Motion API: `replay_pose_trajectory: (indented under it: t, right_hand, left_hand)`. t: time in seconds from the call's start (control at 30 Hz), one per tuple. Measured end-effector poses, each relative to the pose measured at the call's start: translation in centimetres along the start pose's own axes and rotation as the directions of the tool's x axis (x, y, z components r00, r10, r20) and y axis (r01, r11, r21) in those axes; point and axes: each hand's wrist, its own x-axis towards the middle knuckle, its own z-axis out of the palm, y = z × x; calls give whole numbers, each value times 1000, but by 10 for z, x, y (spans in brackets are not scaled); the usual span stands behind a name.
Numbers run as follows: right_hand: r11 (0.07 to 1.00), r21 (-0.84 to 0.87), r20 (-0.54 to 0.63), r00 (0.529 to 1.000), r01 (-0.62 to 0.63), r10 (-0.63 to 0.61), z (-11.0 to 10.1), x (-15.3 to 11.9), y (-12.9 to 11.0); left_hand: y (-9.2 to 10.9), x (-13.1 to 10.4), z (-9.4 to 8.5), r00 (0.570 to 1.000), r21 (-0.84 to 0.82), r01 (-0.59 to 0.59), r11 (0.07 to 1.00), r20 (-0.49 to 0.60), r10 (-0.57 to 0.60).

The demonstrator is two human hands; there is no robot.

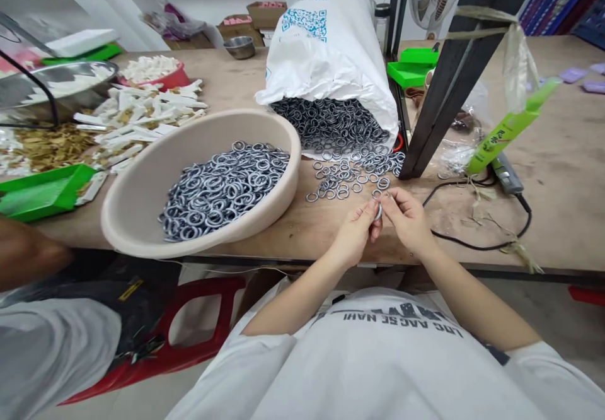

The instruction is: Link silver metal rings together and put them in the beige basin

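A small grey ring point(379, 212) is pinched between the thumb and fingers of my left hand point(355, 232), just above the front edge of the table. My right hand point(407, 219) meets it there, its thumb and fingertips closed at the ring's upper side; whether they grip the ring or something finer is too small to tell. Loose grey rings point(341, 177) lie scattered on the wood right behind my hands. They spill from the mouth of a white sack point(326, 60) lying on its side. To the left, a beige basin point(142, 231) holds a heap of similar rings.
A dark metal post point(437, 105) rises right of the sack. Beyond it lie a black cable point(466, 241) and a lime-green packet point(508, 131). White pieces point(137, 114) and a green tray point(45, 193) are at left. Another person's arm point(28, 253) is near the left edge.
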Motion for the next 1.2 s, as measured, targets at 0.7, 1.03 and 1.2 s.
replay_pose_trajectory:
  t: [0.7, 1.03, 1.2]
  right_hand:
    - [678, -734, -2, 998, 38, -57, -6, -8, -14]
    - [299, -954, 85, 985, 35, 153, -15, 43, 8]
    - [750, -661, 238, 954, 20, 184, -9, 32, -8]
  left_hand:
    - [4, -23, 2, 988, -186, 131, 974, -58, -144]
    - [9, -15, -52, 987, -82, 33, 996, -156, -46]
    - [13, -8, -54, 986, -42, 46, 998, -158, -52]
